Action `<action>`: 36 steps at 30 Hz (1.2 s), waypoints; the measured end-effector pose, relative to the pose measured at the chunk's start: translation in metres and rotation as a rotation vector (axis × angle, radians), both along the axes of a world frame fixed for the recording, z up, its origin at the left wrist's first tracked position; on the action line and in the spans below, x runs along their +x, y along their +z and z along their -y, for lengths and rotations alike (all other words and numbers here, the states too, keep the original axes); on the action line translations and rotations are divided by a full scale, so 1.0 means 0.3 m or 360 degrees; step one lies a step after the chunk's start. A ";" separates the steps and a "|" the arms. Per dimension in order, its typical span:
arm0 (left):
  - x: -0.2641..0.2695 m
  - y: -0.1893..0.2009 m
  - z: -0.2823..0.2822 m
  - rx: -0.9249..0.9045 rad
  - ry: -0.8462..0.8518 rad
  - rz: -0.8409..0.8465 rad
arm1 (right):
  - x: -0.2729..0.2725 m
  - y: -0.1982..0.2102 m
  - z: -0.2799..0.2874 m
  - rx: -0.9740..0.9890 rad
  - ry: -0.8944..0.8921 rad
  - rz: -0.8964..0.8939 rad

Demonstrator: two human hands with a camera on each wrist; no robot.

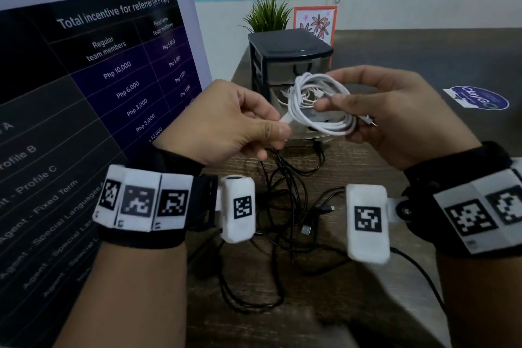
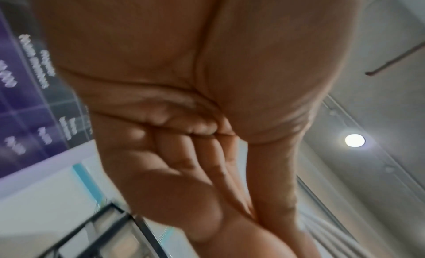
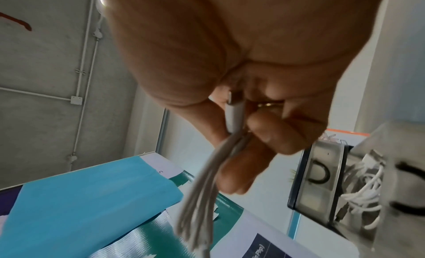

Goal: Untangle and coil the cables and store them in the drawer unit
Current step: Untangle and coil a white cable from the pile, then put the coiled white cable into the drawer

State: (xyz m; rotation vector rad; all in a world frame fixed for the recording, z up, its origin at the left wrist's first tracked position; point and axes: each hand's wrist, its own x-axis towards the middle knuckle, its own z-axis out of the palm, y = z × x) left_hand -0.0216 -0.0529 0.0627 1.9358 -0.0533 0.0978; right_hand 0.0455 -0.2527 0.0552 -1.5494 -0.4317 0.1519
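Gathered into several round loops, the white cable hangs in the air between both hands, above the wooden table and just in front of the drawer unit. Its strands are thin, smooth and bright white, lying loosely side by side in the coil. The right hand has thumb and fingers curled round the right side of the coil; the right wrist view shows 1 white connector with a metal tip pinched among those fingers beside the bundled strands. The left hand pinches the other white connector end between thumb and forefinger at the coil's left edge, the remaining fingers curled under. Inside a clear drawer of the black-framed unit lie more white cables. Black cables sprawl tangled on the table below the wrists.
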 end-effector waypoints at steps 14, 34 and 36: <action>0.067 -0.064 0.005 0.0311 0.0118 0.0008 | 0.061 -0.034 -0.021 -0.0116 -0.0142 0.0093; 0.171 -0.253 0.059 0.0600 0.0082 -0.0281 | 0.438 -0.145 -0.214 -0.1365 -0.0561 0.0341; 0.172 -0.255 0.059 0.0567 0.0087 -0.0291 | 0.444 -0.145 -0.230 -0.1526 -0.0553 0.0378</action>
